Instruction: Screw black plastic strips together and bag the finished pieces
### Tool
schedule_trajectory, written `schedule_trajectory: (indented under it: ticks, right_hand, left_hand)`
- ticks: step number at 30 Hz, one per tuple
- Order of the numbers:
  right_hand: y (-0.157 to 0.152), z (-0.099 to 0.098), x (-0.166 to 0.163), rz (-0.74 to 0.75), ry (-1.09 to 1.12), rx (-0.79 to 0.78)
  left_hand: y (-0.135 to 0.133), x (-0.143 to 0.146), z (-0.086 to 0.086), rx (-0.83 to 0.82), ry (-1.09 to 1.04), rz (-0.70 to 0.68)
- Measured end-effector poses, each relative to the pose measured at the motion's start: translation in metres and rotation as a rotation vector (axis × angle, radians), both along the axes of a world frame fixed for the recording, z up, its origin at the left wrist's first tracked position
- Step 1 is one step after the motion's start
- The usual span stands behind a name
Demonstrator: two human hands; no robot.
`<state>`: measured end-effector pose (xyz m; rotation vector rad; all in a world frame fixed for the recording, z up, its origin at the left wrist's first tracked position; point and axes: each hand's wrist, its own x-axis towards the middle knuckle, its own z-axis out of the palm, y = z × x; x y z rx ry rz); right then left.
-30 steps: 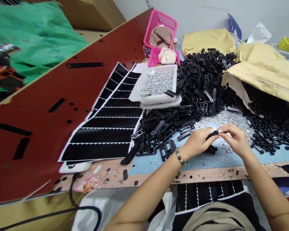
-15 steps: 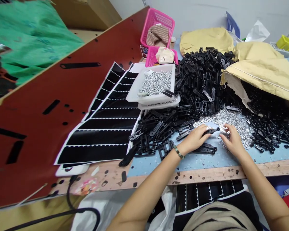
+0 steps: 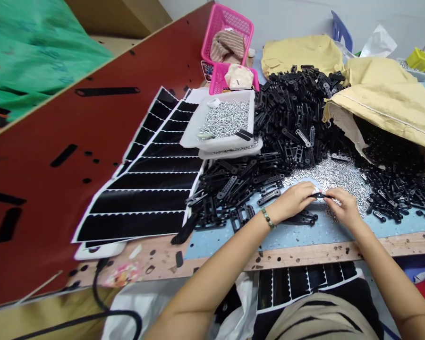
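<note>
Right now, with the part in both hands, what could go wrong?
1. Slip: the left grip and right grip hold the small black part at the fingertips, so it could drop near the loose silver hardware.
2. Spill: the upper white tray of silver screws sits on a lower tray; a knock might tip it.
3. Slide: the heaped black pieces might slump onto that hardware.

Open blue strip [image 3: 326, 233] along near edge, black parts [image 3: 297, 108] heaped beyond, trays [image 3: 193, 128] blocking left, yellow sack [image 3: 393, 101] far right
</note>
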<state>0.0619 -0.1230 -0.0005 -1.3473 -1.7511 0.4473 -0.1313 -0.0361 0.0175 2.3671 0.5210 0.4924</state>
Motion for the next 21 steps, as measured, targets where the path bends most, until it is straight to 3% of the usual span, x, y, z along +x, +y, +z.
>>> schedule_trajectory:
  ticks: [7, 10, 14, 18, 21]
  right_hand:
    - [-0.005, -0.026, -0.006, -0.148, -0.3, -0.114]
    - [-0.005, -0.034, -0.013, -0.171, -0.364, -0.126]
    - [-0.006, -0.03, -0.014, -0.128, -0.373, -0.144]
    - [-0.008, -0.022, 0.006, -0.07, -0.257, -0.073]
    - [0.007, -0.017, 0.033, -0.235, -0.259, 0.004]
  left_hand:
    - [-0.001, 0.008, -0.018, 0.152, 0.284, 0.042]
    - [-0.006, 0.006, -0.017, 0.142, 0.357, 0.055]
    - [-0.006, 0.003, -0.012, 0.08, 0.41, 0.079]
    - [-0.008, -0.006, -0.001, 0.027, 0.44, 0.092]
    - [-0.027, -0.016, 0.028, -0.05, 0.226, 0.186]
